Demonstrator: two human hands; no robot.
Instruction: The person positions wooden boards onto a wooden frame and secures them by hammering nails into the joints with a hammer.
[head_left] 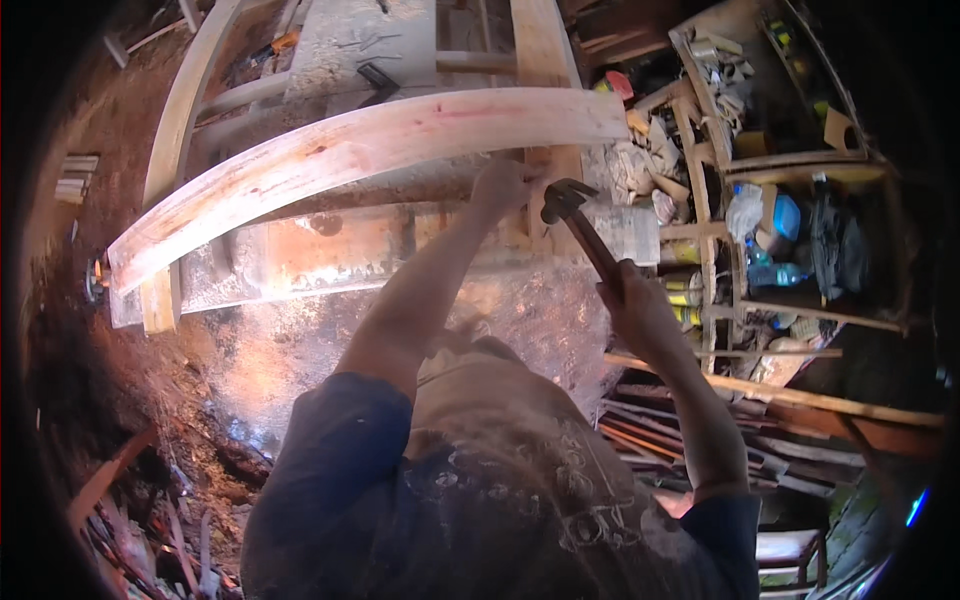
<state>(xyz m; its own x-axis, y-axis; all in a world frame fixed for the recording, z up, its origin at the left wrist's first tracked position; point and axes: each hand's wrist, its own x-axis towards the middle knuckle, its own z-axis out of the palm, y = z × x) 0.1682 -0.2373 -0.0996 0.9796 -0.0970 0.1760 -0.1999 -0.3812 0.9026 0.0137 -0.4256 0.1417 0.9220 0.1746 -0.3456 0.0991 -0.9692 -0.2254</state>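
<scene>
My right hand [634,308] is wrapped round the wooden handle of a claw hammer [590,238]. The hammer's dark head is raised to the right of my left hand [502,188]. Those left fingers are closed together just below a long pale plank [370,138], close to an upright timber [553,205]. Whatever they pinch, if anything, is too small to make out. The plank lies across the timber frame, over a second board [330,250] nearer to me. A pale lengthwise beam [180,130] passes under the plank's left part.
Beyond the plank, a black angled metal piece [376,82] and several nails [368,42] lie on a worktop. Wooden shelving [715,230] with bottles, tins and scraps stands at the right. Stacked wood strips [640,425] lie below it, and offcuts [150,545] at the lower left.
</scene>
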